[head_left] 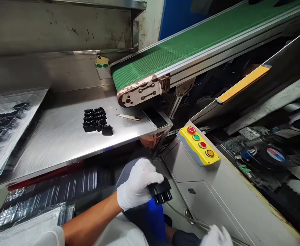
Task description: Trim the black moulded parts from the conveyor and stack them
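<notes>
My left hand [141, 184], in a white glove, grips a black moulded plastic part [160, 191] in front of my lap. Thumb and fingers close round its near side, and its rounded prongs point down. At the bottom edge, my right hand [216, 236], also gloved in white, is partly cut off and a little blurred. Its visible fingers look apart, and I see nothing in them. On the steel table [60, 147], several similar black plastic parts [94, 119] stand close together in rows, with one part [107, 130] at their near right corner.
A craft knife [127, 117] and a phone [155, 117] lie on the table below a green conveyor belt [165, 54]. Clear plastic packaging [8, 119] covers the table's left end. Right of me is a yellow button box [199, 146] on a grey machine cabinet [203, 191]. Plastic trays [62, 184] sit under the table.
</notes>
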A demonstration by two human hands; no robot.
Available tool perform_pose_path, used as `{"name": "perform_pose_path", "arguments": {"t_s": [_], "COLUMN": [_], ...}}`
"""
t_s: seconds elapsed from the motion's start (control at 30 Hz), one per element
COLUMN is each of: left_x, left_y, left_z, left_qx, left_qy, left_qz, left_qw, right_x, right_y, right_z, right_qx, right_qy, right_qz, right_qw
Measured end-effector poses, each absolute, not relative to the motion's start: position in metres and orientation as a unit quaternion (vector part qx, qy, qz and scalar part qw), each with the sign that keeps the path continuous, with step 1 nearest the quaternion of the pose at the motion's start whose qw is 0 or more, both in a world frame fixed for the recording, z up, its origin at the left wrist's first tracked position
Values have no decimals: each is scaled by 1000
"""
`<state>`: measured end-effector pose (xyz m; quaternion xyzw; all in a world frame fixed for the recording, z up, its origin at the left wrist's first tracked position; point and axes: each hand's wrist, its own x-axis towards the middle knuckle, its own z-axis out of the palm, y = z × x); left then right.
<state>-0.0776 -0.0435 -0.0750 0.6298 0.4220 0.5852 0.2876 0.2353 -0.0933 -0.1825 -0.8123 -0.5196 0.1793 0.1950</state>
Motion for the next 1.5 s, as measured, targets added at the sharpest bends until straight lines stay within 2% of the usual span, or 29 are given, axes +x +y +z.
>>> {"name": "perform_pose_path", "arguments": {"t_s": [0.1, 0.23, 0.33, 0.4, 0.53, 0.6, 0.7, 0.9, 1.0, 1.07, 1.2, 1.3, 1.4, 1.5], "left_x": [-67, -44, -35, -33, -29, -27, -26, -31, -31, -31, -32, -33, -33, -31], "left_y": [-41, -37, -38, -42, -53, -56, -58, -70, -74, -74, -73, -75, -76, -72], "left_z": [-62, -48, -53, -60, -68, -65, -59, -57, -60, -60, -55, -51, -48, -50], "left_qx": [551, 292, 180, 148, 139, 165, 269, 573, 652, 682, 706, 703, 654, 559], "left_qy": [442, 460, 416, 400, 368, 364, 383, 446, 381, 345, 335, 354, 421, 486], "left_qz": [599, 535, 469, 457, 433, 419, 412, 433, 493, 507, 495, 468, 429, 358], "left_qw": [377, 645, 758, 780, 811, 815, 782, 534, 431, 399, 379, 402, 460, 568], "right_x": [199, 156, 140, 134, 124, 120, 121, 132, 131, 128, 119, 110, 102, 102], "right_y": [-100, -97, -90, -87, -87, -88, -91, -105, -112, -113, -111, -110, -110, -114], "right_z": [-232, -264, -231, -187, -101, -78, -70, -82, -81, -78, -77, -83, -94, -108], "right_qx": [-797, -731, -711, -675, -595, -594, -610, -543, -500, -493, -513, -450, -427, -465], "right_qy": [-508, -556, -504, -451, -390, -364, -337, -398, -413, -371, -255, -206, -159, -194], "right_qz": [288, 385, 453, 509, 585, 591, 582, 511, 494, 514, 580, 665, 705, 685], "right_qw": [156, 87, 188, 285, 388, 406, 419, 534, 579, 595, 580, 560, 543, 527]}}
